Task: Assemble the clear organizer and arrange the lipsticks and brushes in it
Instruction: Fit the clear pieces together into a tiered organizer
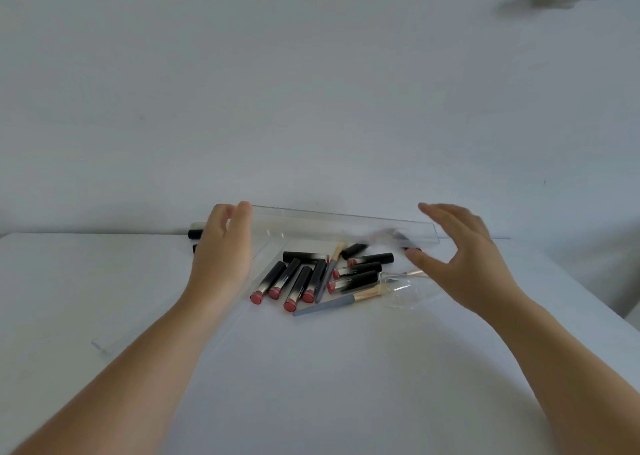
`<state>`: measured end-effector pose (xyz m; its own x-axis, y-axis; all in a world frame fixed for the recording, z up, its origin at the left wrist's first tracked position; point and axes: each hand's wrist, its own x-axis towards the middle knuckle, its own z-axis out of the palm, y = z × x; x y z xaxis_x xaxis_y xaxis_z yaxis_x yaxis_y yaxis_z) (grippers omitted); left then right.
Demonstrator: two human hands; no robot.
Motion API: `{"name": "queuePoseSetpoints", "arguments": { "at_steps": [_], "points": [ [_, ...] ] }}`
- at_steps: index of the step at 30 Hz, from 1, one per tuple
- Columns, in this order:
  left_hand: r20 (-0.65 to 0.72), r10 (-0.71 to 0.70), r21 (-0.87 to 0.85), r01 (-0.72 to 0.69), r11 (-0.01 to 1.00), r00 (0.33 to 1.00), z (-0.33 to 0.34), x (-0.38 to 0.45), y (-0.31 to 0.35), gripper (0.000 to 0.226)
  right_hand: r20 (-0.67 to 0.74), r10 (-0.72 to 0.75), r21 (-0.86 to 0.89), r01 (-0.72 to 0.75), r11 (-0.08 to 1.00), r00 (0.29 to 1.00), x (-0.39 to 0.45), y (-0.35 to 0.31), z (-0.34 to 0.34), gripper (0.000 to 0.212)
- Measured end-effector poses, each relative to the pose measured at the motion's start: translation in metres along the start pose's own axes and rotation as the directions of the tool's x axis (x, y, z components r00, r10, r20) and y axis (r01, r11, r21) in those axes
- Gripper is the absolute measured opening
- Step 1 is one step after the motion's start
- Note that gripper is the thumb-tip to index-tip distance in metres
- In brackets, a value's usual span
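A: How far along are you?

B: Barely begun. Your left hand [221, 246] grips one end of the long clear panel [343, 227], held above the bench [311, 368]. The lipsticks [294, 283] and brushes [346, 302] lie loose below it.

A: And your right hand [457, 250]?

B: Wide, holding nothing, near the panel's other end. Assembly and arranging remain.

Lipsticks [313, 276] and brushes [343, 302] heaped before clear organizer [346, 227].
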<state>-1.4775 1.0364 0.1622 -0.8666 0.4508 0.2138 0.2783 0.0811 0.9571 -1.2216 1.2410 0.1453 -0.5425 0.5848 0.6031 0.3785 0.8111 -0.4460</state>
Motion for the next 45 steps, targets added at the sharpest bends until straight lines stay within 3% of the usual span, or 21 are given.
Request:
{"name": "queuePoseSetpoints", "arguments": {
  "at_steps": [2, 4, 10, 14, 18, 25, 29, 34, 45],
  "points": [
    [-0.02, -0.04, -0.023, 0.039, 0.999, 0.999, -0.002, 0.003, -0.002, 0.03, -0.042, 0.011, 0.037, -0.009, 0.999, 0.999, -0.002, 0.0, -0.004, 0.059],
    [-0.025, -0.068, -0.035, 0.067, 0.997, 0.997, -0.002, 0.005, -0.003, 0.029, 0.001, -0.011, 0.061, 0.011, 0.998, 1.0, -0.009, 0.001, -0.007, 0.052],
    [-0.023, -0.133, -0.105, 0.13, 0.986, 0.991, -0.002, 0.008, -0.004, 0.026, 0.06, -0.052, -0.02, 0.054, 0.998, 0.997, -0.024, 0.005, -0.022, 0.042],
    [0.002, -0.169, -0.164, 0.167, 0.972, 0.986, 0.0, 0.008, -0.004, 0.024, 0.332, 0.003, -0.061, 0.019, 0.998, 0.943, -0.033, 0.007, -0.014, 0.065],
    [0.041, -0.189, -0.217, 0.194, 0.957, 0.981, 0.004, 0.006, -0.005, 0.024, 0.436, 0.048, -0.108, -0.001, 0.994, 0.898, -0.031, 0.004, -0.005, 0.085],
    [0.071, -0.192, -0.245, 0.203, 0.948, 0.979, 0.008, 0.006, -0.006, 0.026, 0.402, 0.082, -0.145, -0.025, 0.989, 0.912, -0.028, -0.001, 0.005, 0.083],
    [0.067, -0.169, -0.221, 0.18, 0.959, 0.983, 0.009, 0.003, -0.007, 0.029, 0.441, 0.15, -0.115, -0.11, 0.987, 0.885, -0.028, -0.003, 0.01, 0.09],
    [0.065, -0.157, -0.221, 0.168, 0.961, 0.985, 0.009, 0.003, -0.006, 0.027, 0.451, 0.177, -0.102, -0.146, 0.984, 0.875, -0.026, -0.001, 0.011, 0.066],
    [0.054, -0.144, -0.208, 0.152, 0.966, 0.988, 0.011, 0.001, -0.005, 0.026, 0.288, 0.214, 0.187, -0.274, 0.944, 0.934, -0.031, -0.007, -0.001, 0.06]
  ]
}}
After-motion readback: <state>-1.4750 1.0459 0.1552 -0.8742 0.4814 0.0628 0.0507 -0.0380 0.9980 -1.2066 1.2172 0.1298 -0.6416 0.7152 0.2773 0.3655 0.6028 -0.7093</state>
